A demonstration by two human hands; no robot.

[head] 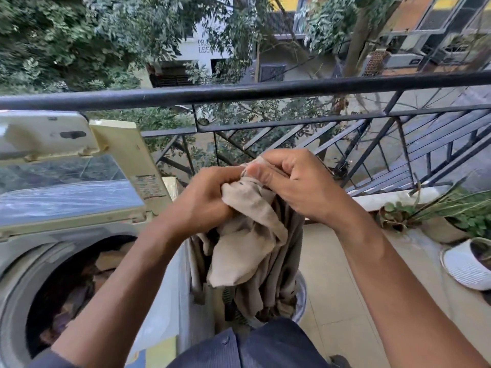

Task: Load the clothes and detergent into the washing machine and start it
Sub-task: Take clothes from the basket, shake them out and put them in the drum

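Observation:
A beige garment [247, 235] hangs in front of me, bunched at its top. My left hand [204, 197] grips the cloth from the left and my right hand [289, 181] pinches its upper edge from the right. The garment's lower part drops into a basket [301, 296] that is mostly hidden behind it. At the left stands the top-loading washing machine [24, 261] with its lid [66, 166] folded up. Its drum [69, 290] holds several dark and brownish clothes. No detergent is in view.
A black metal balcony railing [265, 90] runs across just beyond my hands. Potted plants [462, 211] and a white ribbed pot [465, 266] sit along the right ledge. Tiled floor [332, 274] lies between the basket and the ledge.

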